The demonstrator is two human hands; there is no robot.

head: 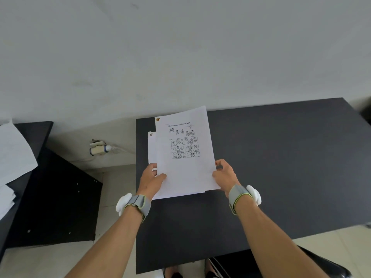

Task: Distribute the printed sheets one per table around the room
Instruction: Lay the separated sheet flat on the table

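I hold a stack of white printed sheets (183,155) above the left part of a dark grey table (281,161). The top sheet shows a title and rows of small cartoon drawings; it is shifted up and to the right of the sheets beneath, whose left edge peeks out. My left hand (151,180) grips the stack's lower left edge, thumb on top. My right hand (224,174) pinches the lower right edge of the top sheet. Both wrists wear grey straps with white pads.
Another dark table (34,129) at the left carries white papers (14,149). Between the two tables, a wall socket with a plug and cable (100,149) sits low on the white wall. A black chair (331,265) is under the near table edge.
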